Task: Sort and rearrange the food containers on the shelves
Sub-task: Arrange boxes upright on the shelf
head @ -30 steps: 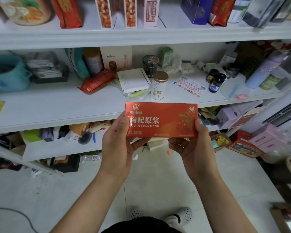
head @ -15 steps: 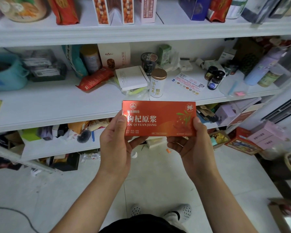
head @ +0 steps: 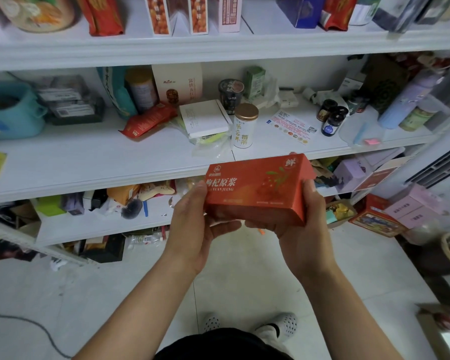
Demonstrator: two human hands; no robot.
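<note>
I hold a long orange-red carton (head: 257,188) with white characters in front of the white middle shelf (head: 94,162). My left hand (head: 200,224) grips its left end, thumb on the front face. At the right end my right hand (head: 304,224) cups the carton from below, thumb up its side. The carton is tilted, its top face and right end showing. Just behind it on the shelf stand a white tea tin with a gold lid (head: 244,126) and a flat white box (head: 205,120).
The middle shelf also carries a red pouch (head: 148,120), a teal basket (head: 8,113), dark jars (head: 331,118) and a lilac bottle (head: 411,100). Boxes line the top shelf (head: 218,45). Cluttered lower shelves and pink boxes (head: 411,209) sit near the floor. My shoes (head: 283,324) stand on white tiles.
The carton has tipped from flat-on to angled, its top and right end now showing, and moved slightly right. My right hand has shifted under it.
</note>
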